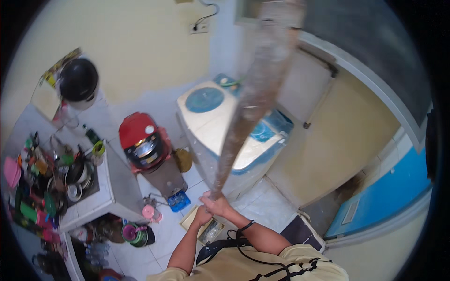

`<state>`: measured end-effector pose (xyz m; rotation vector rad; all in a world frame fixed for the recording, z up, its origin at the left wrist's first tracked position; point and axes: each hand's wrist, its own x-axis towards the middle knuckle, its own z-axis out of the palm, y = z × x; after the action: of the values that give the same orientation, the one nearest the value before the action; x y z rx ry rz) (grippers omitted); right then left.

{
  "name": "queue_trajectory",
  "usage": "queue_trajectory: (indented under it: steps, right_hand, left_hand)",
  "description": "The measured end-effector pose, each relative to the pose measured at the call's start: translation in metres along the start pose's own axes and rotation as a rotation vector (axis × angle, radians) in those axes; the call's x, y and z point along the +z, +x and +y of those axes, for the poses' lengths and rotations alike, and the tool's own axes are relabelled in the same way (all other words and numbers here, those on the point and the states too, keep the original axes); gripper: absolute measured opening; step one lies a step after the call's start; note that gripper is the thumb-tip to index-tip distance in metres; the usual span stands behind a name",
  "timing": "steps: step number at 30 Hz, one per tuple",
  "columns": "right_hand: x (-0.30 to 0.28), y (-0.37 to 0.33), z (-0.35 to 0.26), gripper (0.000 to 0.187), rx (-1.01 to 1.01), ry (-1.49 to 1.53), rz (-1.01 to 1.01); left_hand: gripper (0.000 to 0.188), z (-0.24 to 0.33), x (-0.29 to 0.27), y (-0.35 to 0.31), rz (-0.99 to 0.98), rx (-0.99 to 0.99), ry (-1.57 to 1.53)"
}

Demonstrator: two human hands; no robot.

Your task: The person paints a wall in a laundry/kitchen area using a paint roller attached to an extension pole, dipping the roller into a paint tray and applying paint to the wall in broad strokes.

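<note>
Both my hands are wrapped round the lower end of a long brown pole. It rises steeply from my grip past the top edge of the view, looking wider and paler toward its upper part, which is blurred. My left hand closes on it just below my right hand, and the two touch. A dark band circles my right wrist. Behind the pole stands a white and blue washing machine, partly hidden by it. On the floor beneath my hands lies a pale open box with things in it.
Left of the washing machine is a red rice cooker on a stand, with a blue tray below. A tiled counter at the left carries crowded dishes and a black pan. To the right are a blue door and a window frame.
</note>
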<state>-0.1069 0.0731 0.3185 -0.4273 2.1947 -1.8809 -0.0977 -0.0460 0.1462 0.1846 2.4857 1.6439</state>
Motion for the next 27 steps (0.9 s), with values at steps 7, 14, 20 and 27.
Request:
queue_trajectory:
  steps: [7, 14, 20, 27]
  right_hand:
    - [-0.004, -0.016, -0.006, 0.034, -0.058, -0.013, -0.016]
    - [0.0, -0.029, -0.017, 0.034, -0.173, -0.061, -0.046]
    - [0.006, -0.032, -0.014, 0.032, -0.2, 0.003, -0.061]
    - [0.008, -0.032, -0.012, 0.03, -0.218, 0.016, -0.061]
  left_hand:
    - [0.029, -0.017, 0.015, -0.003, 0.04, 0.024, -0.01]
    - [0.025, -0.011, 0.013, -0.023, 0.017, 0.089, -0.04]
    - [0.018, -0.014, 0.012, -0.023, 0.061, 0.101, -0.064]
    - [0.021, -0.011, 0.01, -0.023, 0.047, 0.15, -0.032]
